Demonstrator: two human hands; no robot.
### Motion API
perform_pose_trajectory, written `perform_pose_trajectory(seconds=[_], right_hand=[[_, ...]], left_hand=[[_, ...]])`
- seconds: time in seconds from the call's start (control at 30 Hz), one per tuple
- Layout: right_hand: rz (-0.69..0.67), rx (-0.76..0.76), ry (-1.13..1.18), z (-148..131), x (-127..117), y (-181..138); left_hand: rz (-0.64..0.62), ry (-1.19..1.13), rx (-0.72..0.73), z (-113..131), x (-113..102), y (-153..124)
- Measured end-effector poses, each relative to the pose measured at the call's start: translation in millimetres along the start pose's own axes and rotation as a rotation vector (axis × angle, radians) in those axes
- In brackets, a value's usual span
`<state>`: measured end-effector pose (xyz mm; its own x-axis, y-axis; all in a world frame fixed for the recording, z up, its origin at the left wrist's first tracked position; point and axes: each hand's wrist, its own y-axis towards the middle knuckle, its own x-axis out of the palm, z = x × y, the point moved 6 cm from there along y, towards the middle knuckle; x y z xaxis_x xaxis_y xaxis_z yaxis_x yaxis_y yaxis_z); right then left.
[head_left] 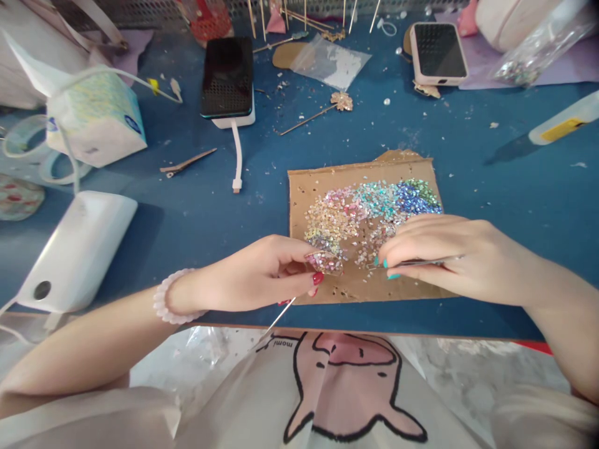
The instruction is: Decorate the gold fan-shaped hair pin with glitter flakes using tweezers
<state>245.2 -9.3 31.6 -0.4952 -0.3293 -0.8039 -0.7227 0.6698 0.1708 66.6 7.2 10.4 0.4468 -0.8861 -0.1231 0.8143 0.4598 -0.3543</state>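
Observation:
My left hand [276,274] is closed on a small ornament [324,262] covered in pinkish rhinestones, with a thin stick [279,316] running down from it past the table edge. Pinched in my right hand [449,252] is a pair of slim metal tweezers [416,262], its tips low over the cardboard [299,206]. Whether the tips hold a stone is too small to tell. Loose rhinestones [379,198] lie on the cardboard in patches of yellow, pink, turquoise, blue and green. Part of the right-hand patches is hidden behind my right hand.
Beyond the cardboard lie a stick with a jewelled flower [342,101], a plastic bag [332,62] and a black phone [228,78]. A hair clip [187,163] and white device [78,252] are left. A pink-edged phone [440,53] and glue bottle [566,118] stand right.

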Motion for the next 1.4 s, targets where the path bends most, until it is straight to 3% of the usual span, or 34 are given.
perform_pose_trajectory(seconds=[0.33,0.6,1.4], right_hand=[[0.015,0.006,-0.009,-0.3,-3.0,-0.8],[0.015,0.010,-0.005,0.4,-3.2,-0.5],[-0.007,0.005,0.021,-2.1,1.2,-0.1]], left_hand=[[-0.042,0.041,0.004,-0.8,-0.4,0.1],[0.013,0.011,-0.004,0.2,-0.7,-0.1],[0.016,0.007,-0.003,1.9,0.5,-0.9]])
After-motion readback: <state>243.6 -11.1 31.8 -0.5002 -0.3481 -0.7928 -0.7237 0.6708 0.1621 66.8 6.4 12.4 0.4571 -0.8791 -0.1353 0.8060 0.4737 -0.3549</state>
